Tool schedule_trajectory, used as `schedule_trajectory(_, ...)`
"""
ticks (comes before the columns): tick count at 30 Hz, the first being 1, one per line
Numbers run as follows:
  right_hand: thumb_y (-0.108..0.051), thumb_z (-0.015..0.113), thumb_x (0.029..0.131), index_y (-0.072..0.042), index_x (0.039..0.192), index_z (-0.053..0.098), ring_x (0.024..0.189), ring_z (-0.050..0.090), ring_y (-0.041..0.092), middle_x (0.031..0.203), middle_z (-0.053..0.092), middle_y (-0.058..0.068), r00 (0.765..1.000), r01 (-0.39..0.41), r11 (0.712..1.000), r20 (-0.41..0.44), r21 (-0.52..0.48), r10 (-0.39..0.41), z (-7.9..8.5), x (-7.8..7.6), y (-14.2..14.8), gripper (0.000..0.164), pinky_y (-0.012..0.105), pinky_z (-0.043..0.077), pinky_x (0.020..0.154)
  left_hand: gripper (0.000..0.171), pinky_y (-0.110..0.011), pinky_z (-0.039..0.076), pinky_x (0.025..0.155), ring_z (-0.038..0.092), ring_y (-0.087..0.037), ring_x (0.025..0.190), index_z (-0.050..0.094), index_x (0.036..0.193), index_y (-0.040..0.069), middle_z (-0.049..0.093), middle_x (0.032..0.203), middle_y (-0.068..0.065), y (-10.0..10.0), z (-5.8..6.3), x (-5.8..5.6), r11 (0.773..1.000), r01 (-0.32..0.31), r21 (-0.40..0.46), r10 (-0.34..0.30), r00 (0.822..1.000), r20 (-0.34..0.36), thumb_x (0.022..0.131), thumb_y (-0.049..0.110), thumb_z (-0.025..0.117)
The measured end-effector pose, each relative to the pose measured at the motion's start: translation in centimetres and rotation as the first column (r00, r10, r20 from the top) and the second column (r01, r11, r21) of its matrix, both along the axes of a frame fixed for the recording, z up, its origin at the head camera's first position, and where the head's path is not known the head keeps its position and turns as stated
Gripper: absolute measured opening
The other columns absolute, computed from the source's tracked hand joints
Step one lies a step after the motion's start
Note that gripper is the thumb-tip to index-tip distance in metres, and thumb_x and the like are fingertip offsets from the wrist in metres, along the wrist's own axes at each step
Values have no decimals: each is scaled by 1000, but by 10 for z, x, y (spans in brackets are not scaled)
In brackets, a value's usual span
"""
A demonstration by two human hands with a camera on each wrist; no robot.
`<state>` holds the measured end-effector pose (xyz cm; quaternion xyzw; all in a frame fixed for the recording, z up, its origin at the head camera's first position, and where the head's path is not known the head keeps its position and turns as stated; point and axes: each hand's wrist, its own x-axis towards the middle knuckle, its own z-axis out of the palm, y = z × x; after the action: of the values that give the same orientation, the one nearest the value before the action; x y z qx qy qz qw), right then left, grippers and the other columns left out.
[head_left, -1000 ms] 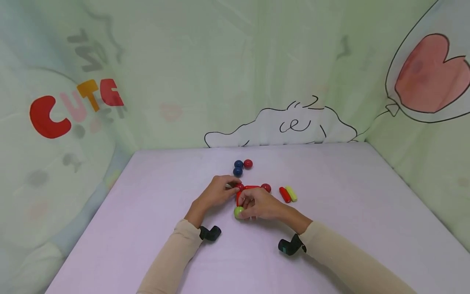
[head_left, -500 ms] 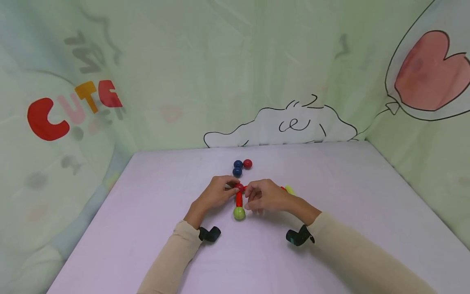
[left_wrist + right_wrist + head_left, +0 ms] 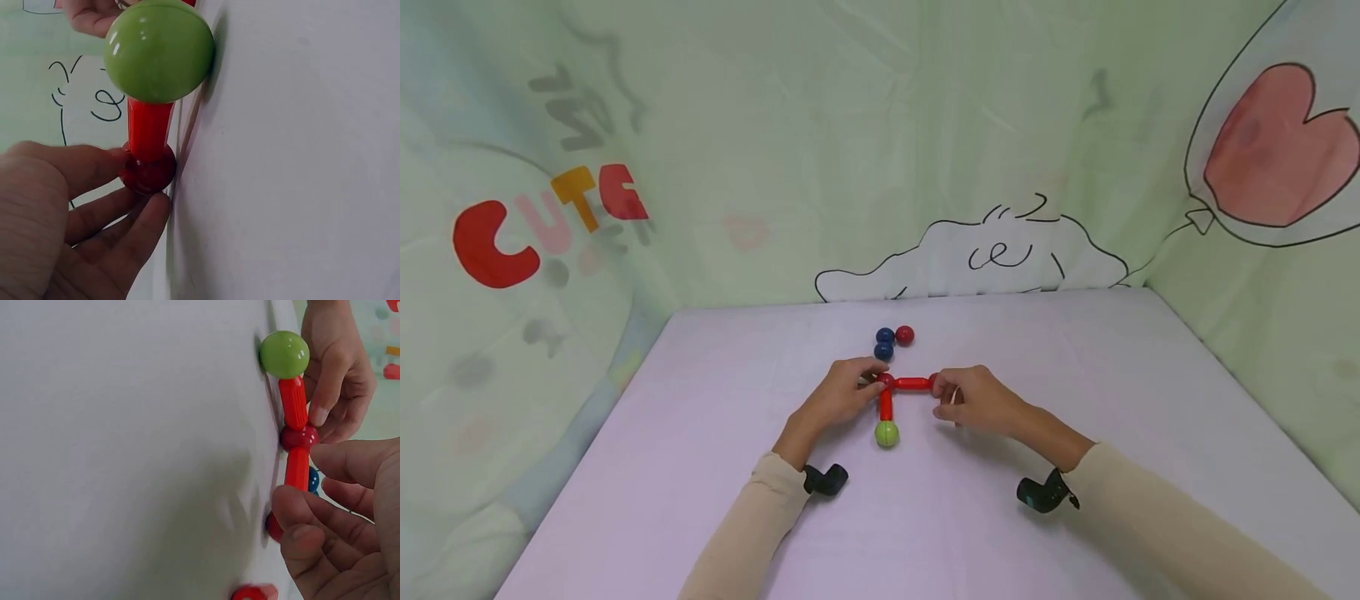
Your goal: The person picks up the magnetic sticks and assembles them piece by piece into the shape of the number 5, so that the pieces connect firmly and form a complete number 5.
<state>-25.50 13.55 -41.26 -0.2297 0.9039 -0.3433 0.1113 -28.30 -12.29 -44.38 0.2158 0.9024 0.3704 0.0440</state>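
Pinching one red ball [image 3: 147, 174] still with left hand [image 3: 842, 392]; shifting right hand [image 3: 983, 402], fingers relaxed, from green ball [image 3: 887, 433] to beside another red ball [image 3: 273, 527].

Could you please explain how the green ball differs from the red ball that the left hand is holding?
The green ball looks larger; the red ball looks smaller.
No hand touches the green ball, while the fingers of the left hand pinch the red ball.
The green ball meets one red rod; the red ball meets that rod and a second red rod.
Both are round and glossy.
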Motion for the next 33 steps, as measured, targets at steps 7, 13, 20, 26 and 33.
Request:
schedule_trajectory(7,-10,76,89,-5,106,67,77,56,17,83,62,-1,990,68,996,-125,61,-60,-1,7,24,20,25,52,63,67,-45,43,112,48,-25,135,52,148,13,54,146,-5,-8,7,12,992,44,-115,-36,997,72,90,35,77)
schedule_trajectory(13,-12,77,89,-6,110,69,90,56,25,98,63,7,972,166,980,-184,112,-143,3,7,39,23,30,55,69,94,-49,37,116,29,-25,148,44,154,20,43,155,-3,-15,9,21,963,71,-260,-69,997,17,76,54,83)
schedule_trajectory(20,-14,79,87,-1,121,67,97,56,27,104,64,10,969,185,962,-202,199,-144,-1,3,46,38,38,58,80,104,-52,34,117,20,-26,153,39,157,21,39,159,0,-14,10,25,940,94,-329,-106,994,-17,71,61,83)
schedule_trajectory(26,-17,82,84,-1,118,69,97,56,26,104,64,10,970,156,959,-217,236,-105,-5,-1,47,39,38,59,81,102,-50,35,117,19,-26,153,39,156,19,36,161,-4,-11,10,24,939,109,-327,-116,993,-2,73,56,84)
schedule_trajectory(33,-18,83,83,-3,121,68,92,55,22,97,62,6,977,124,943,-204,308,-62,-9,-4,42,43,34,59,76,103,-47,32,119,21,-25,152,38,157,18,35,162,-6,-10,9,18,938,97,-332,-104,995,-4,73,56,85)
